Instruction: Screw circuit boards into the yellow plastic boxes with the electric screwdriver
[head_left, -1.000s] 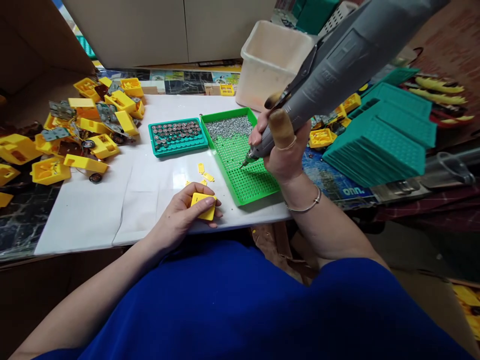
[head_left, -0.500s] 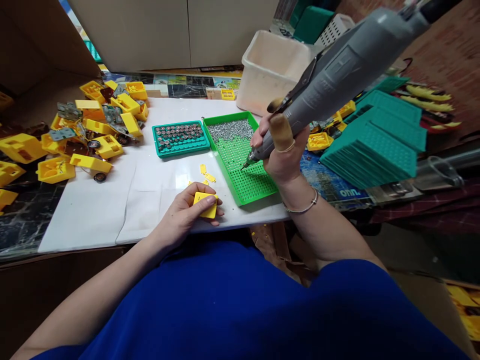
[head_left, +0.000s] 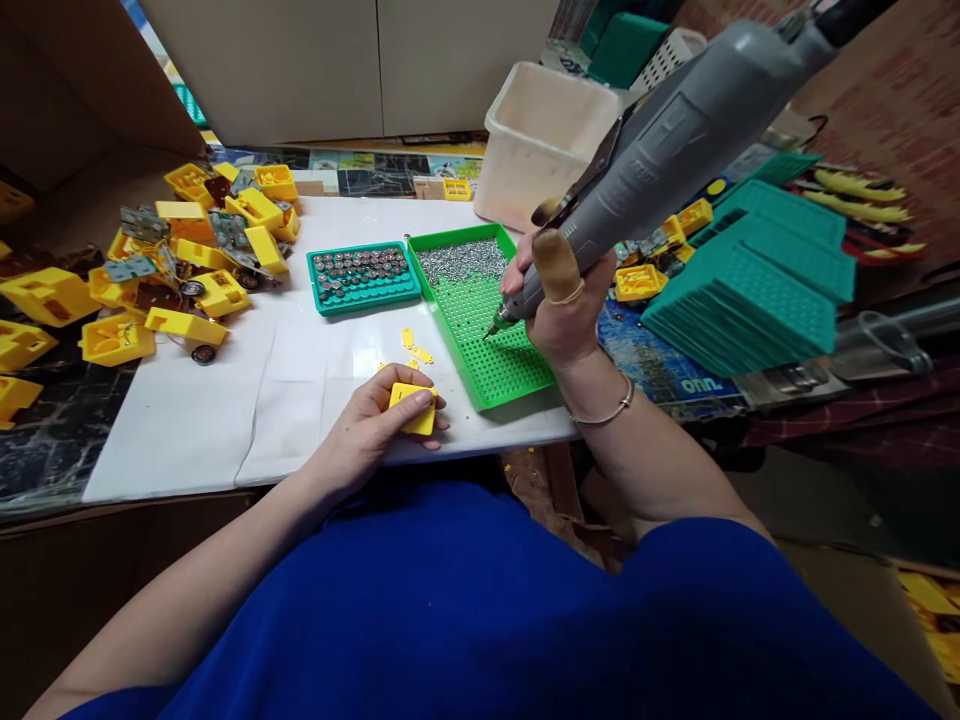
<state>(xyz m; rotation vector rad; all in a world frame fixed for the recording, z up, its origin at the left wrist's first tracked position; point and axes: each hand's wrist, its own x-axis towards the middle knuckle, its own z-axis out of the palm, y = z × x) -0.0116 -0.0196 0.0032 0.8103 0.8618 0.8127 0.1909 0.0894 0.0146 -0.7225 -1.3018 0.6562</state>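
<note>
My left hand [head_left: 375, 420] grips a small yellow plastic casing [head_left: 414, 408] near the table's front edge, thumb on top. In my right hand [head_left: 562, 300] is a grey electric screwdriver [head_left: 660, 160], slanting down to the left. Two of its fingers wear tan covers. The bit's tip is over the perforated floor of a green tray [head_left: 514, 380]; whether it touches cannot be made out. Small silver screws [head_left: 465, 260] are heaped at the tray's far end. Just beyond my left hand lie several small yellow plastic pieces [head_left: 421, 354].
A teal tray [head_left: 367, 305] of round dark-metal cells stands left of the green one. Yellow casings with circuit boards and wires [head_left: 217, 250] pile up at the left. Behind stands a whitish bin [head_left: 517, 160]; stacked teal trays [head_left: 750, 290] are at the right.
Both hands keep their grips. The screwdriver's body has swung slightly left, with its tip almost in the same place over the green tray. The view has shifted a little.
</note>
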